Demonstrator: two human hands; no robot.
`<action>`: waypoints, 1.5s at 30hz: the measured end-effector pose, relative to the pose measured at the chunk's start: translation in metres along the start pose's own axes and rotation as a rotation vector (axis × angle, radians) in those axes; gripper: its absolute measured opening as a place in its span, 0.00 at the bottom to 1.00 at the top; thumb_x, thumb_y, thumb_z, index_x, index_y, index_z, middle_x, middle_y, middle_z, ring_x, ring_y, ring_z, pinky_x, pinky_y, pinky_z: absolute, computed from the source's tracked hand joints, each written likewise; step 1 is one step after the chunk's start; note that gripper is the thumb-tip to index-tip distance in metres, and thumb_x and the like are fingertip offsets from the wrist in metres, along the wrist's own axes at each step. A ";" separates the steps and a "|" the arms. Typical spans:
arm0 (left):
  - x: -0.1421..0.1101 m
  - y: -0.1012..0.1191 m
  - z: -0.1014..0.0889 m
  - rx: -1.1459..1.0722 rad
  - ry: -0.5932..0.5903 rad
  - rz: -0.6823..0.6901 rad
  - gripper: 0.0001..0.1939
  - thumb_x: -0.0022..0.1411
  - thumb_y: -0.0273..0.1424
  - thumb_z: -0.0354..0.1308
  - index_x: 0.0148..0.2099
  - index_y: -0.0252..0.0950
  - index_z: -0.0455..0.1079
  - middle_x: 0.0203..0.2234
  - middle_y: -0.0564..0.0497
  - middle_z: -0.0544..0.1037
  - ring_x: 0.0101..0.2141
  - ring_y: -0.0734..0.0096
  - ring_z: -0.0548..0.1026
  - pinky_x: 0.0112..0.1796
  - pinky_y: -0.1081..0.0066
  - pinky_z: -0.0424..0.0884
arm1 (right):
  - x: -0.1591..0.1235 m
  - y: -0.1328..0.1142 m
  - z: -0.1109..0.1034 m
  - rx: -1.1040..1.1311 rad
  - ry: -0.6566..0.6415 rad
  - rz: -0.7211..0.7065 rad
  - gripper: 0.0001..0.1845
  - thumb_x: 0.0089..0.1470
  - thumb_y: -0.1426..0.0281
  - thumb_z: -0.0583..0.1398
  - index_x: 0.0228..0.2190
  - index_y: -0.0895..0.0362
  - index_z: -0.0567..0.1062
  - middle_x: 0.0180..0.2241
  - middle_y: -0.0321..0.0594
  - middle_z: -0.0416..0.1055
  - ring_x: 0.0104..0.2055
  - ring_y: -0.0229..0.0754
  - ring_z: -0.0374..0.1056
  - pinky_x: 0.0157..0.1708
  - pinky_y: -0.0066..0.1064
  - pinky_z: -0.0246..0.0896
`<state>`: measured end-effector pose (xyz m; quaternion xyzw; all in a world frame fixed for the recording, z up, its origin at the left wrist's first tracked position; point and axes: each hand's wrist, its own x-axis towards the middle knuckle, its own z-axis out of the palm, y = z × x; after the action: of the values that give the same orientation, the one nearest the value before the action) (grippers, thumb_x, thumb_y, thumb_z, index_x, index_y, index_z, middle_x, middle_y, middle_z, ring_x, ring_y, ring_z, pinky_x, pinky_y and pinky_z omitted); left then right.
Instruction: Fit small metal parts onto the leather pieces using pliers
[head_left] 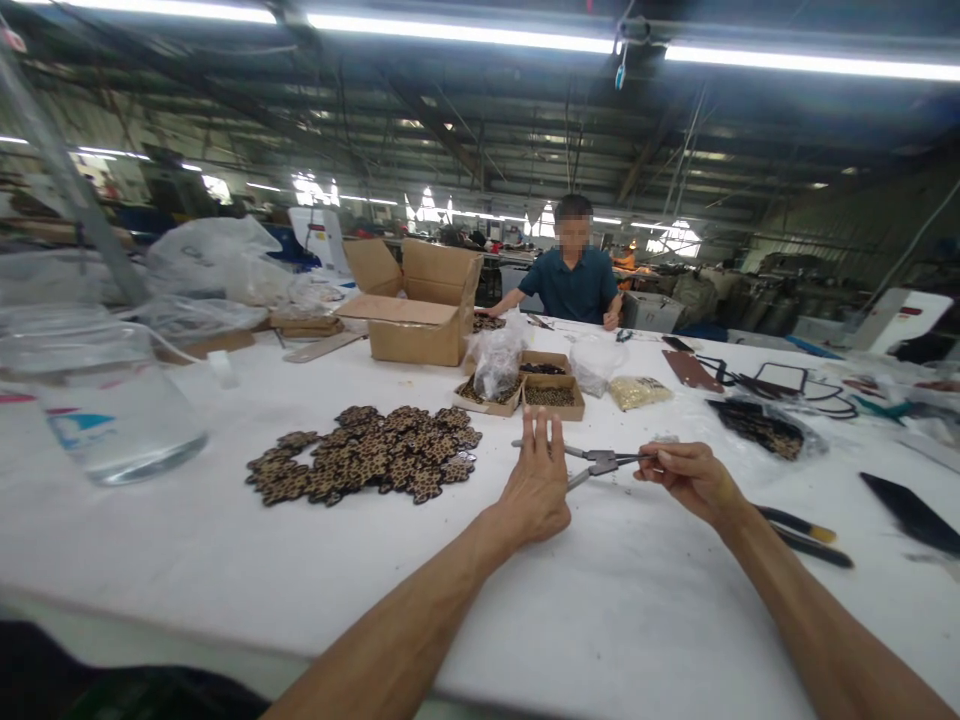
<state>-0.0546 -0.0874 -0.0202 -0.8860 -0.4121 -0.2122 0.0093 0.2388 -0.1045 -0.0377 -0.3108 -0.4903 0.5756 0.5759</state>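
My left hand (536, 485) lies over the handles of long-nosed pliers (602, 463), its fingers stretched forward across the upper handle. The jaws point right and are nearly together. At their tips my right hand (691, 477) is closed in a pinch; whatever is between its fingertips is too small to make out. Left of my left hand is a spread pile of leopard-print pieces (382, 450) with scalloped, dark edges. Small cardboard trays (574, 412) of tiny brass-coloured parts sit just beyond my left fingertips.
Cutting pliers (814, 535) with dark handles lie beside my right forearm. A clear water jug (124, 420) stands at left. An open cardboard box (420, 335) is farther back, and a bag of gold-coloured parts (640, 392) lies mid-table. Across the table sits a person (571, 285).
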 end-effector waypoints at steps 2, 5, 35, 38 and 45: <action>0.000 0.000 0.001 -0.003 0.008 -0.001 0.66 0.38 0.23 0.54 0.72 0.24 0.18 0.70 0.35 0.16 0.67 0.41 0.15 0.67 0.37 0.34 | -0.001 -0.001 0.001 0.011 -0.002 0.005 0.13 0.48 0.68 0.74 0.38 0.59 0.86 0.33 0.47 0.82 0.36 0.48 0.76 0.50 0.53 0.72; 0.000 0.000 0.001 -0.021 -0.002 -0.001 0.66 0.39 0.23 0.54 0.72 0.26 0.16 0.69 0.36 0.14 0.67 0.42 0.14 0.67 0.37 0.34 | -0.001 0.001 -0.001 0.018 -0.002 0.004 0.14 0.48 0.69 0.74 0.39 0.59 0.86 0.35 0.47 0.82 0.37 0.48 0.77 0.50 0.52 0.72; -0.002 0.008 0.003 -0.093 -0.012 -0.095 0.63 0.40 0.20 0.57 0.75 0.43 0.30 0.71 0.38 0.18 0.67 0.30 0.15 0.61 0.27 0.41 | -0.004 -0.001 0.016 -0.004 0.009 0.032 0.14 0.46 0.68 0.75 0.36 0.60 0.86 0.32 0.45 0.80 0.33 0.45 0.75 0.45 0.50 0.75; -0.002 0.009 0.003 -0.076 -0.022 -0.089 0.64 0.40 0.21 0.57 0.74 0.39 0.26 0.70 0.36 0.16 0.66 0.33 0.13 0.61 0.28 0.39 | -0.003 -0.004 0.016 0.016 0.007 0.011 0.13 0.45 0.69 0.75 0.36 0.59 0.86 0.31 0.42 0.79 0.31 0.41 0.72 0.44 0.47 0.76; -0.005 0.014 0.010 0.042 0.012 -0.138 0.47 0.45 0.26 0.55 0.68 0.17 0.46 0.69 0.21 0.44 0.70 0.32 0.28 0.64 0.33 0.35 | -0.001 -0.001 0.014 0.008 0.039 0.018 0.14 0.45 0.67 0.75 0.36 0.59 0.86 0.32 0.42 0.79 0.30 0.43 0.75 0.45 0.51 0.75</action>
<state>-0.0430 -0.0983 -0.0286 -0.8538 -0.4765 -0.2090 0.0159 0.2260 -0.1082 -0.0324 -0.3241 -0.4740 0.5765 0.5814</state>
